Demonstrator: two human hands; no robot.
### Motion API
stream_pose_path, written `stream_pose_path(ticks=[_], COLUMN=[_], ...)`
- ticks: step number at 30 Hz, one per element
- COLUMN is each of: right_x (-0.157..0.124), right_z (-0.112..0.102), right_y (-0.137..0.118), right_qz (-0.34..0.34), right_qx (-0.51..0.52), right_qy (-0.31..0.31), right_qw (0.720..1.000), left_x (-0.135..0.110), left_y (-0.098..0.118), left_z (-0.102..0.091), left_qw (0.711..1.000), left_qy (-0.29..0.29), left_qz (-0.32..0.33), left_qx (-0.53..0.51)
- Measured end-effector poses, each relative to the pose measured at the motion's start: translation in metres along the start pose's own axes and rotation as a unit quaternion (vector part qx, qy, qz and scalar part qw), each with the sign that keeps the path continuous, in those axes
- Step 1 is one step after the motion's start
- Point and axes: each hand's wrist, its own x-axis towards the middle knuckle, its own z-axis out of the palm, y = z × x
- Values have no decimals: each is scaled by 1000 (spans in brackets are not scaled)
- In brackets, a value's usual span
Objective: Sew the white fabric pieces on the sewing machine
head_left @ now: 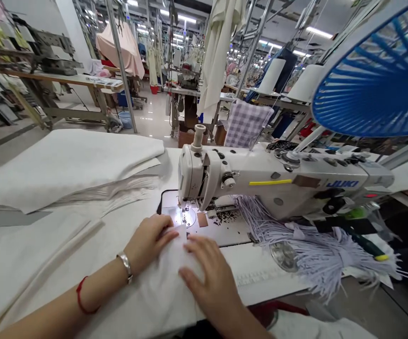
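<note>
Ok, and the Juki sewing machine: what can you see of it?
A cream-white Juki industrial sewing machine head stretches rightward above a metal bed dotted with dark specks. It has blue JUKI lettering, a yellow front strip, dials on top, a small red light and a lit needle area. Pale lilac cut strips lie against its underside. The person's left hand, resting on white cloth, is close to the needle area.
</note>
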Motion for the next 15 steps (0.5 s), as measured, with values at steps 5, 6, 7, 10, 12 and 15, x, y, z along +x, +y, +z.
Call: stream_pose_path(ticks=[5,6,7,10,12,15], right_x=[55,59,61,57,52,46], right_z=[-1,1,4,9,11,13], right_y=[-5,-6,-7,-9,-9,-9], right_qz=[179,203,218,230,227,214], right_qx=[49,84,121,210,246,265], right_qy=[-28,-34,-35,-8,9,19], right_qw=[982,975,968,950,942,940], left_x=[7,11,15,24,26,24], left_y=[8,9,9,7,3,0], left_z=[-20,-24,-28,-31,-28,-20], left_qw=[991,987,984,976,972,966], left_qy=[-65,-83,-98,-119,-118,-108], left_qz=[-6,-1,2,-4,-17,-42], left_qx=[-118,-135,-149,-182,-202,-231])
